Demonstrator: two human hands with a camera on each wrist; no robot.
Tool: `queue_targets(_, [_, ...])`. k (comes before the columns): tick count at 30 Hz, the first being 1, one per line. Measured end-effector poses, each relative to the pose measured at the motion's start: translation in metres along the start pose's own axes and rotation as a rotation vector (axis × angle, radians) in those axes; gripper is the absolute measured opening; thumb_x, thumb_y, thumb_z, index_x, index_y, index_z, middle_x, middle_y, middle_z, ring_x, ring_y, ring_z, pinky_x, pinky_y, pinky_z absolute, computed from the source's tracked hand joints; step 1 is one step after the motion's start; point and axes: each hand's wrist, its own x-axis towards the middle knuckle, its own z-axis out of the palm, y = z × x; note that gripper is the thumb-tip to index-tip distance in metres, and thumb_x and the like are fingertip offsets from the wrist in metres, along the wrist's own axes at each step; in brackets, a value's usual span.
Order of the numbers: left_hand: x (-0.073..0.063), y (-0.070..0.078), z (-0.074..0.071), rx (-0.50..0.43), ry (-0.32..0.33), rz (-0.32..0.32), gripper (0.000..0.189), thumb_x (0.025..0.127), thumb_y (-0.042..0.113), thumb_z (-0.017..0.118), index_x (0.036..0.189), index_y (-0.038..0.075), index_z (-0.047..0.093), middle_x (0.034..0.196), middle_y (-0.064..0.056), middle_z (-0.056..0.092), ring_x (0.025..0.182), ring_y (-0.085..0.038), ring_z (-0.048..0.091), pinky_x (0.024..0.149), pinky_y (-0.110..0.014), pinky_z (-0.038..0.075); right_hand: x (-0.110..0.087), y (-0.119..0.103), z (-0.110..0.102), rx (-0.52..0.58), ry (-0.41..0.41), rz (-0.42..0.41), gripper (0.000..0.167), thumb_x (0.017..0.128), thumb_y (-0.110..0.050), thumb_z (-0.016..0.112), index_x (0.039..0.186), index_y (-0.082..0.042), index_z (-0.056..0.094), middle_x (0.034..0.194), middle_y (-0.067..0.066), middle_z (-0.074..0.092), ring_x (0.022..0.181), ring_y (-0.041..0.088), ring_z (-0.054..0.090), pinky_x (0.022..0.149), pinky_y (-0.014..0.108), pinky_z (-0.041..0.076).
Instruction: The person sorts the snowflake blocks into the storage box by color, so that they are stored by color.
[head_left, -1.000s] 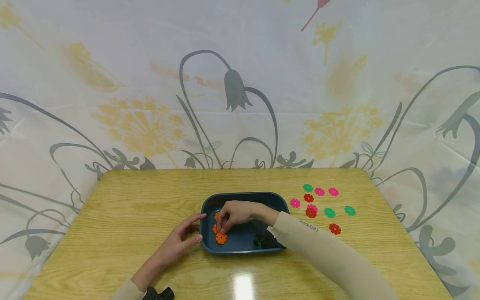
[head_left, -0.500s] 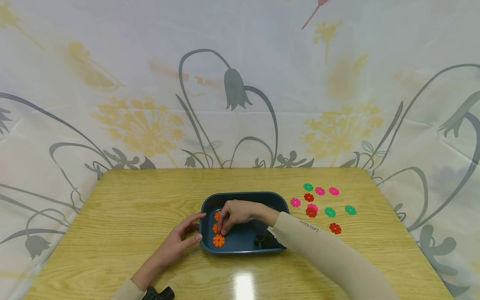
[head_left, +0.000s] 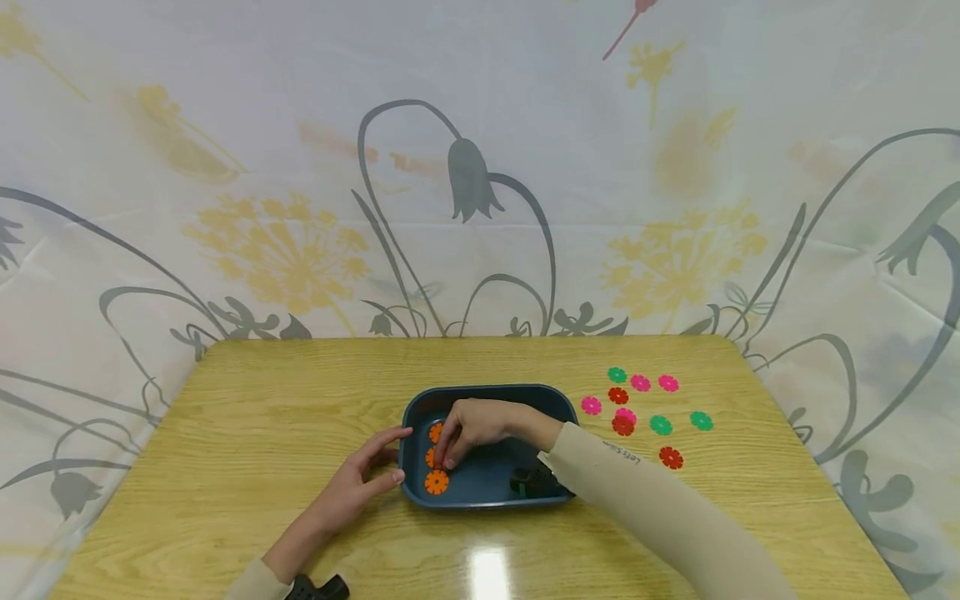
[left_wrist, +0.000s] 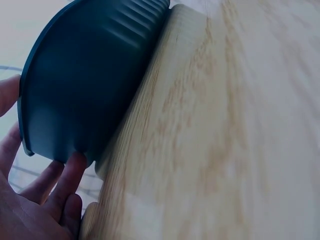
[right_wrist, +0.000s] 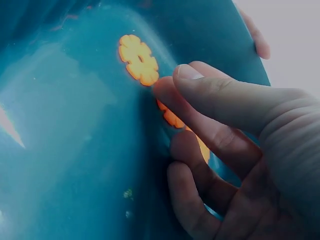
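Inside a dark blue plastic tray (head_left: 491, 506), several orange flower-shaped discs lie in a row along the left end. The front orange disc (head_left: 437, 482) is fully visible. Another (right_wrist: 172, 117) is partly covered by fingers. My right hand (head_left: 480, 422) reaches into the tray with thumb and index finger close together. In the right wrist view, its index fingertip sits right at the edge of the nearest disc (right_wrist: 138, 60), which lies flat on the tray floor. My left hand (head_left: 358, 481) steadies the tray's left end, its fairly straight fingers resting on the rim and outer wall.
On the wooden table (head_left: 300, 400), right of the tray, lie several loose discs: pink (head_left: 591, 405), green (head_left: 661, 425) and red (head_left: 671, 457). A black wrist camera (head_left: 531, 482) on the right arm dips into the tray. Behind hangs a flower-print cloth (head_left: 480, 167).
The front orange disc has slid slightly left and toward the front, lining up with the others. My right hand has barely moved, and my left hand stays on the tray.
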Motion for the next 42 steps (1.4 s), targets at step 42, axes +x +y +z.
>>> queue_targets(42, [0.0, -0.001, 0.0, -0.007, 0.004, 0.023, 0.051, 0.093, 0.009, 0.058, 0.141, 0.01, 0.04, 0.14, -0.008, 0.038, 0.114, -0.03, 0.049, 0.092, -0.032, 0.041, -0.156, 0.011, -0.066, 0.024, 0.617, 0.018, 0.026, 0.089, -0.016, 0.064, 0.111, -0.003, 0.067, 0.106, 0.008, 0.066, 0.099, 0.033, 0.06, 0.083, 0.034, 0.049])
